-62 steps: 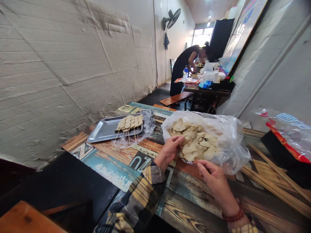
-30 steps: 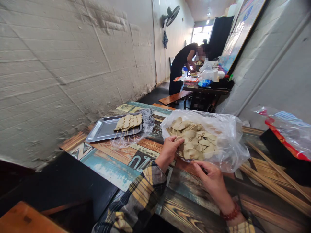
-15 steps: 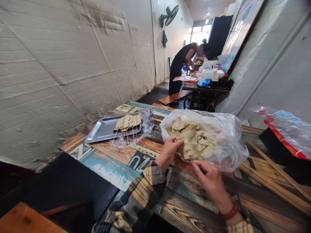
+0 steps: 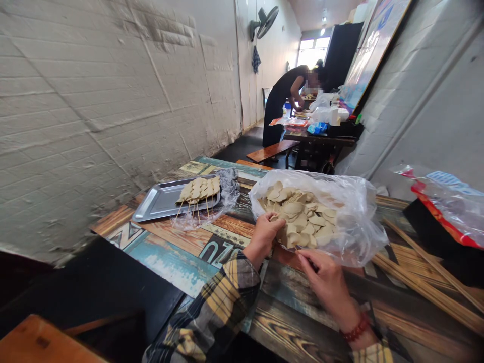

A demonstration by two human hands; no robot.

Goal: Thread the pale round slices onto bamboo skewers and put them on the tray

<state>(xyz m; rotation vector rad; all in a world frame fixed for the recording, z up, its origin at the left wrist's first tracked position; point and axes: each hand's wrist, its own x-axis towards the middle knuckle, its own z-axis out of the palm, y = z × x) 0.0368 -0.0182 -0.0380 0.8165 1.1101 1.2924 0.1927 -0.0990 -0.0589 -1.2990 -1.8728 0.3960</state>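
A clear plastic bag (image 4: 353,222) lies open before me, full of flat, beige, roundish food slices (image 4: 298,217). At its left edge my left hand (image 4: 263,233) is closed, thumb and fingers pinching a slice at the side of the pile. My right hand (image 4: 323,269) is closed in front of the bag, fingertips pinching a thin skewer whose end barely shows. To the left, finished skewers of the same slices (image 4: 199,189) lie on a metal tray (image 4: 159,199), their sticks jutting over its near edge.
Loose bamboo skewers (image 4: 419,287) lie on the right side of the patterned table (image 4: 166,259). A red-edged plastic package (image 4: 446,212) sits beyond them. Crumpled clear film (image 4: 229,189) touches the tray. Farther back, a person (image 4: 282,101) bends over another table.
My right hand has shifted very slightly left, and its skewer shows less. The left hand stays at the bag's edge; tray and bag are unmoved.
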